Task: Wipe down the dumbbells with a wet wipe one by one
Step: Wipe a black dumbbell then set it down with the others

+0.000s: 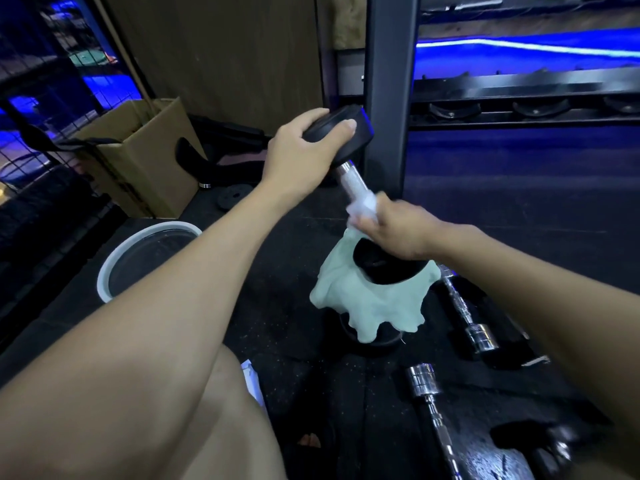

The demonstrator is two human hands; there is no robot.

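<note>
At left of frame I see a white basin (pixel 110 268) on the floor (pixel 284 327); a cardboard box (pixel 145 161) stands above it.

- A dark speckled rubber floor (pixel 298 306) carries everything here; places below are given relative to the right grip (pixel 391 230), closed around the handle of the tilted black dumbbell (pixel 349 188).
- Directly below that grip, the dumbbell's lower head stands on the floor, draped in a pale green cloth (pixel 349 299).
- Just right of and below it lie two chrome dumbbells (pixel 464 317), (pixel 429 396), near each other.
- Well to its left sits a white-rimmed basin (pixel 114 265).
- Farther up and left stands an open cardboard box (pixel 138 157).
- Left of and above the grip, a small black weight plate (pixel 235 195) lies flat.
</note>
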